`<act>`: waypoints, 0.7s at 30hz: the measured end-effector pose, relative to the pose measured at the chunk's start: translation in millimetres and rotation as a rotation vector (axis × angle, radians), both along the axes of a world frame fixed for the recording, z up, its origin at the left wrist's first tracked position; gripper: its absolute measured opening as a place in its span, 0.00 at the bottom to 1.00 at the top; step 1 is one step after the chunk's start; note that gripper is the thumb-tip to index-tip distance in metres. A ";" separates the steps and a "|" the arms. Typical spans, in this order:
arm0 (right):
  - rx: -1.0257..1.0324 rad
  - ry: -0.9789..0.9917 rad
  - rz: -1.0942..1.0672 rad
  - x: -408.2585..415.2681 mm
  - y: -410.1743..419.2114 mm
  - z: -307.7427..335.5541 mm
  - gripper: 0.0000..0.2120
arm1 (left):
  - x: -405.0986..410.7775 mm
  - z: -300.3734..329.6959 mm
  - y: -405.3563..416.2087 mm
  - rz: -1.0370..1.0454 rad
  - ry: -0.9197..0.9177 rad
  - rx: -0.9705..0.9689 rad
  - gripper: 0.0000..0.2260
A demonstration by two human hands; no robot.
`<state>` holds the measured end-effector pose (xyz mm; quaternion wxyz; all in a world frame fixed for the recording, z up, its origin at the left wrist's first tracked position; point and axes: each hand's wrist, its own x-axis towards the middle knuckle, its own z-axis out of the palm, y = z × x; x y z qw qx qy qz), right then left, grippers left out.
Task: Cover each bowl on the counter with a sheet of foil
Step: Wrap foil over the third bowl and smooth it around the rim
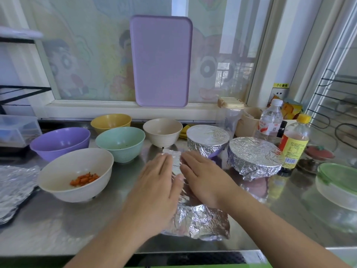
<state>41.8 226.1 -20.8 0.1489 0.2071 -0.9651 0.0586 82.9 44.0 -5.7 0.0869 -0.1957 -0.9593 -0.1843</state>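
A crinkled foil sheet lies on the steel counter in front of me, and whatever is under it is hidden. My left hand and my right hand press flat on it side by side, fingers straight. Two foil-covered bowls stand to the right. Open bowls stand at the left: cream with chopped carrot, purple, mint green, yellow and a small cream bowl.
More foil lies at the left edge. A sauce bottle, a water bottle and a green-lidded container crowd the right. A purple tray leans against the window.
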 end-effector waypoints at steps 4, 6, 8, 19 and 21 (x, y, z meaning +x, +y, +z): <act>-0.066 -0.221 -0.018 -3.2 7.9 -3.2 0.19 | 2.4 -11.6 14.7 -0.086 0.072 -0.159 0.38; -0.111 -0.240 -0.070 3.8 7.6 1.7 0.21 | -4.4 -16.5 9.4 -0.030 -0.011 -0.143 0.39; -0.120 -0.077 -0.079 3.1 12.5 5.8 0.22 | -11.1 -13.3 0.9 -0.044 -0.065 -0.150 0.35; -0.097 -0.190 -0.182 19.5 4.2 -2.7 0.15 | 5.6 -14.2 16.0 0.103 -0.022 -0.029 0.30; 0.000 -0.111 -0.163 20.5 2.2 -2.5 0.17 | 5.7 -16.3 19.8 0.113 -0.040 -0.046 0.33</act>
